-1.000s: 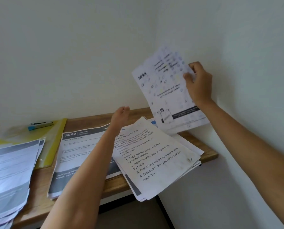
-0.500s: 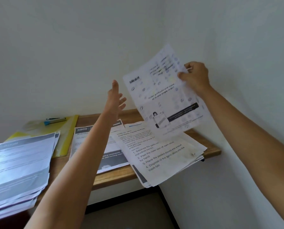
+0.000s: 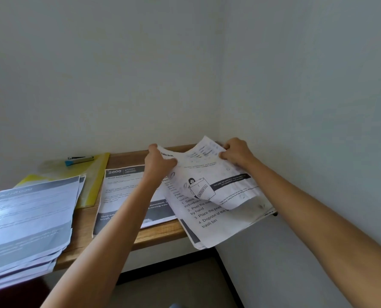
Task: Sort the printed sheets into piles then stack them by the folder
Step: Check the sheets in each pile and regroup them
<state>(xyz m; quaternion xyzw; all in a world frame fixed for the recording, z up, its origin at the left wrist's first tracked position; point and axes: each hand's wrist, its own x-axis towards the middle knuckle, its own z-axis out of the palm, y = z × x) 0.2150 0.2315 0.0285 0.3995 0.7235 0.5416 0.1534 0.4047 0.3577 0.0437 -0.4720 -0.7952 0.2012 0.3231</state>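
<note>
A printed sheet with a cartoon figure (image 3: 209,181) hangs bent just above the right-hand pile. My left hand (image 3: 159,164) pinches its top left corner and my right hand (image 3: 236,152) grips its top right corner. Under it lies a pile topped by a numbered garlic-peeling sheet (image 3: 216,221), overhanging the desk's front edge. Another pile, with a dark "5800" header (image 3: 123,190), sits in the middle. A thick pile of grey-banded sheets (image 3: 27,216) lies at the left. The yellow transparent folder (image 3: 96,174) rests at the back left.
A blue-tipped pen (image 3: 79,160) lies on the folder. The wooden desk (image 3: 83,221) fits into a corner, with white walls behind and to the right. The left pile and the right pile both stick out past the desk's front edge.
My right hand has lowered the cartoon sheet from up near the wall to just above the right pile. My left hand, open before, has taken hold of its left corner.
</note>
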